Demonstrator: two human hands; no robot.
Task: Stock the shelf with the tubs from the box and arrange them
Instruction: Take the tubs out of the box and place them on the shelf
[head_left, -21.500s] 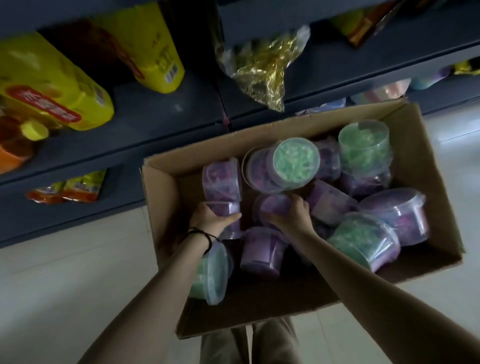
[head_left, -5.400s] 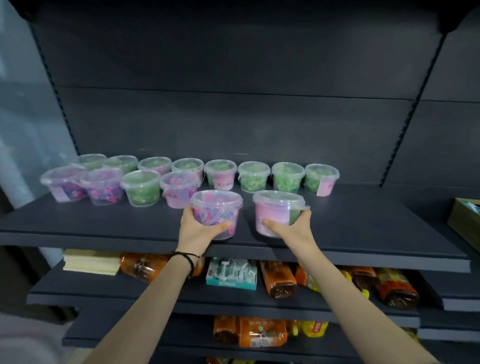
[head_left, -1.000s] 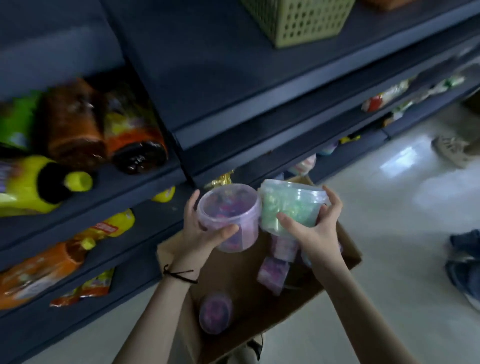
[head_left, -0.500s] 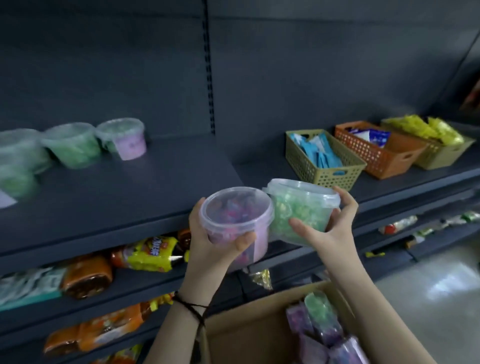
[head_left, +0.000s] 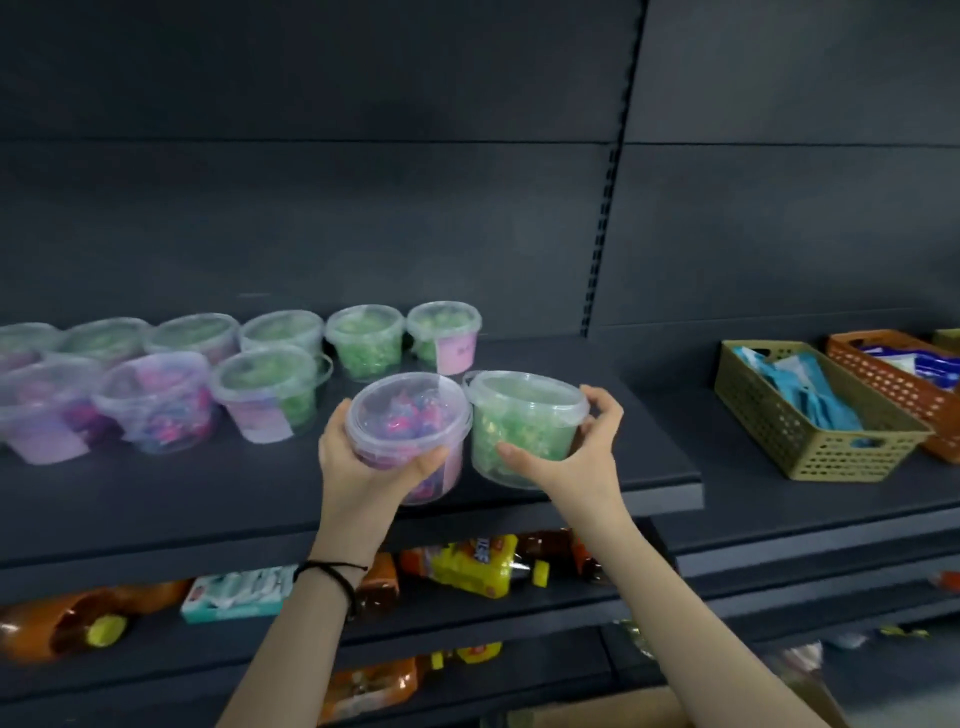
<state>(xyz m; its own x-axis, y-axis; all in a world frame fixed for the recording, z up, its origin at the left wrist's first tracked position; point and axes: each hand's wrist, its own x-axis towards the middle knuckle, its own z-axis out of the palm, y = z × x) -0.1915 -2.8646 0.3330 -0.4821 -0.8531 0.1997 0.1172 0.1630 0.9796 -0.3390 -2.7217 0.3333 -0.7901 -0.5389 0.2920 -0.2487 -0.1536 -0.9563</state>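
My left hand (head_left: 358, 467) grips a clear tub of purple and pink contents (head_left: 408, 423), fingers curled round its side. My right hand (head_left: 576, 457) grips a clear tub of green contents (head_left: 524, 426) beside it. Both tubs are held just above the front part of the dark shelf (head_left: 519, 509), to the right of the tubs standing there. Several lidded tubs (head_left: 265, 392) stand in two rows on the shelf's left half, green ones at the back, purple ones in front. A corner of the cardboard box (head_left: 597, 712) shows at the bottom edge.
A green basket (head_left: 810, 415) and an orange basket (head_left: 893, 384) with blue packets sit on the neighbouring shelf to the right. Bottles and a yellow bag (head_left: 478, 564) lie on the shelf below. A slotted upright (head_left: 602, 234) divides the two shelf bays.
Both hands have carried the two tubs up and forward over the shelf, close to the row of tubs. The view has swung left and the box has dropped almost out of sight.
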